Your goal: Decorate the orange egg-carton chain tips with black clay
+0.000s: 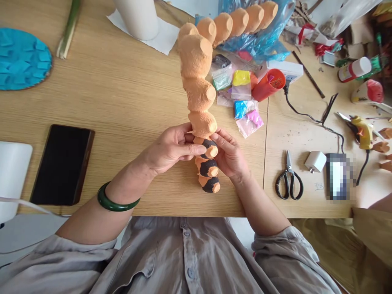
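Head view, left to right. Dark phone (63, 165) flat on the tabletop (122, 102). Left hand (167, 149): grip clamped on the knobbly orange piece (200, 96), thumb over one of the black patches (204, 166) at its near end. Piece sits between the hands, above the tabletop's front half. Likely light for its bulk, fairly stiff, rough-skinned so not slippery; probably fragile at the narrow necks between lumps. Best held around the broad lumps, with support near the bend, thumbs off the black in case it smears. Right hand (232, 157): grip also on the piece, thumb at its side, fingertips partly hidden. Near end points at the shirt (165, 253); long axis runs away, leaning slightly left, then bends, the far leg swinging right above the blue plastic bag (263, 45). Blunt knob tips face right.
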